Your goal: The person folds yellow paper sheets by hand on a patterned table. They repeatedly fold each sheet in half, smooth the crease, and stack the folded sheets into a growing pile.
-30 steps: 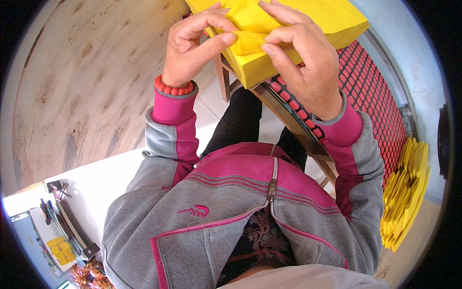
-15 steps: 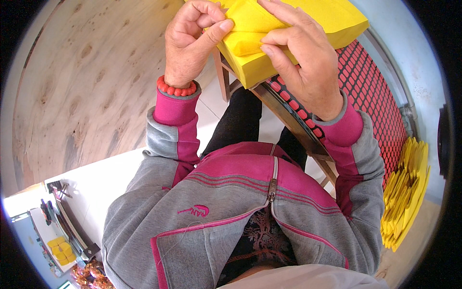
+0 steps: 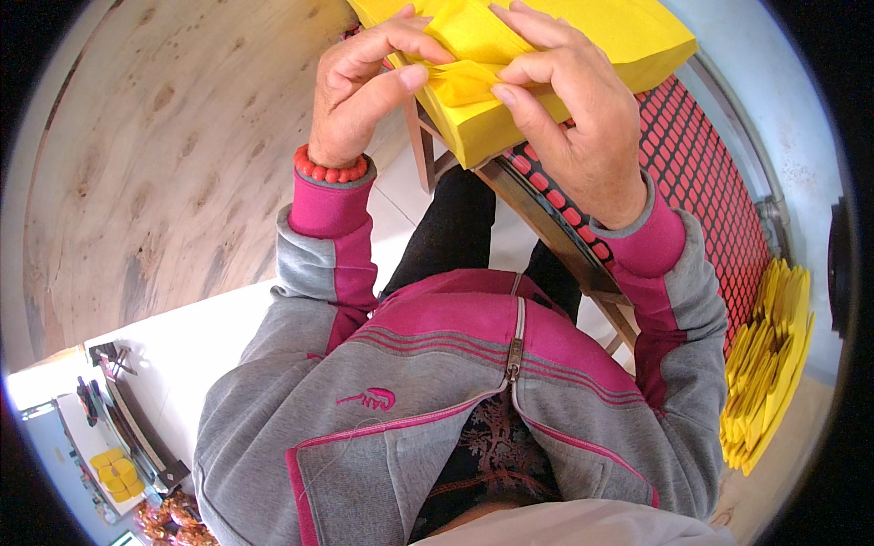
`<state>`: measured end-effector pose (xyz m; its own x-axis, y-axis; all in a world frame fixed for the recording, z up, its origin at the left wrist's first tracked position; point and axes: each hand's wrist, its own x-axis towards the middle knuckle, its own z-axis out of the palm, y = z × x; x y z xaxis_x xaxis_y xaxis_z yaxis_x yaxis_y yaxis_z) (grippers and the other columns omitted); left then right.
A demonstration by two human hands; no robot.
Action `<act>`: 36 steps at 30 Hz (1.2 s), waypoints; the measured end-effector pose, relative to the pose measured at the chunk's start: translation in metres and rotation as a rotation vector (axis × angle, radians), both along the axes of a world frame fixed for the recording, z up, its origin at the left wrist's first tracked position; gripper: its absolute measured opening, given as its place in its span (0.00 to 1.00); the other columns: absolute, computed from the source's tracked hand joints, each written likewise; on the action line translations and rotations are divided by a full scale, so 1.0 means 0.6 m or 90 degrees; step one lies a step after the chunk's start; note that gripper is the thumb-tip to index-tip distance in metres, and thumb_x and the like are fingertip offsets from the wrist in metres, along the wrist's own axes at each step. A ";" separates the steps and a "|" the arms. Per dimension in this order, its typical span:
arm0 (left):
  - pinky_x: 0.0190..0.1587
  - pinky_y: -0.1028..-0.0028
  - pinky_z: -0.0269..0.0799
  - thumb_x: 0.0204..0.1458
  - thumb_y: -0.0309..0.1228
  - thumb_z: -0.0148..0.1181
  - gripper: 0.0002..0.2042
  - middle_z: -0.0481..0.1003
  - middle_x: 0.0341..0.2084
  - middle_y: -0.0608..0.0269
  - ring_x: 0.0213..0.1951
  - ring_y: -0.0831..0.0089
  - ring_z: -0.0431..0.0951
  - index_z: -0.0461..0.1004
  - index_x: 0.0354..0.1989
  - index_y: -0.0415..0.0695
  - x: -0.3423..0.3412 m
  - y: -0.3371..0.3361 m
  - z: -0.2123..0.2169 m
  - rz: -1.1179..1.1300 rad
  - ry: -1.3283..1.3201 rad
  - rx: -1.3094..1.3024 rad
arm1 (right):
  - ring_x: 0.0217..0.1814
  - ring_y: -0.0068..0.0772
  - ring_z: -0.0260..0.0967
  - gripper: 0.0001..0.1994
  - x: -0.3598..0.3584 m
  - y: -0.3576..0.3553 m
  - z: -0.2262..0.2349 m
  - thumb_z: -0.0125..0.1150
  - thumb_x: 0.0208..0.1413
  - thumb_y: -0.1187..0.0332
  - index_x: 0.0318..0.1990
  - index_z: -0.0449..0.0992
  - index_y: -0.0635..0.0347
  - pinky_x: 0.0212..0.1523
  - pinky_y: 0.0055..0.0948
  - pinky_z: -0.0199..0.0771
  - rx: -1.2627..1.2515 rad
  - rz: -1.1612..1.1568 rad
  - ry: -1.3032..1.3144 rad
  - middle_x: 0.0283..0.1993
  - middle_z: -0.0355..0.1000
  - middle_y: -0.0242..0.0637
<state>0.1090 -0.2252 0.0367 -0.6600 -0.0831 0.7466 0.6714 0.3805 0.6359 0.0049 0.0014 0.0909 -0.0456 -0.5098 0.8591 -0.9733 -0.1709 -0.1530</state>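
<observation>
Folded yellow cloth [image 3: 466, 84], its upper layer lifted into a peaked flap, lies at the near corner of a larger block-shaped yellow piece [image 3: 628, 36] at the top of the view. My right hand [image 3: 583, 118] pinches the near fold between thumb and forefinger, while its other fingers rest along the flap. My left hand [image 3: 360, 91], above a red bead bracelet [image 3: 330, 169], has thumb and forefinger apart. That forefinger's tip touches the cloth at the fold's left end. What lies under the fold is hidden.
A wooden frame [image 3: 546, 227] stands beneath the yellow block, beside a red-and-black patterned surface [image 3: 701, 155]. At the right, a pile of yellow folded pieces [image 3: 769, 364] leans near the wall. A large wooden board [image 3: 173, 164] fills the left side.
My left thumb and forefinger have parted from their closer pinch, and the forefinger now reaches further over the cloth. The fold has become more crumpled. My right hand has hardly moved.
</observation>
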 end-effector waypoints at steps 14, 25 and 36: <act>0.74 0.54 0.48 0.54 0.24 0.58 0.07 0.80 0.38 0.64 0.50 0.71 0.77 0.80 0.39 0.39 0.001 0.006 0.000 0.042 -0.025 0.001 | 0.60 0.50 0.74 0.07 -0.001 0.008 -0.001 0.67 0.54 0.77 0.39 0.76 0.63 0.58 0.36 0.72 0.057 -0.029 0.035 0.58 0.74 0.52; 0.73 0.54 0.48 0.54 0.21 0.61 0.05 0.80 0.38 0.65 0.48 0.72 0.77 0.79 0.38 0.40 0.007 0.027 0.021 0.029 -0.020 -0.029 | 0.61 0.50 0.73 0.07 -0.004 0.009 -0.005 0.67 0.55 0.75 0.40 0.76 0.62 0.58 0.37 0.72 0.059 -0.032 0.033 0.59 0.74 0.52; 0.72 0.54 0.49 0.55 0.24 0.61 0.03 0.80 0.38 0.65 0.46 0.74 0.78 0.79 0.37 0.41 0.005 0.030 0.023 0.037 -0.009 -0.031 | 0.60 0.48 0.73 0.09 0.006 0.007 0.001 0.67 0.55 0.75 0.44 0.78 0.61 0.59 0.36 0.72 0.025 -0.012 -0.042 0.61 0.73 0.50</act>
<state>0.1119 -0.2071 0.0507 -0.6659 -0.0851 0.7412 0.6385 0.4489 0.6252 0.0085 0.0054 0.0915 -0.1111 -0.5414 0.8334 -0.9639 -0.1455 -0.2230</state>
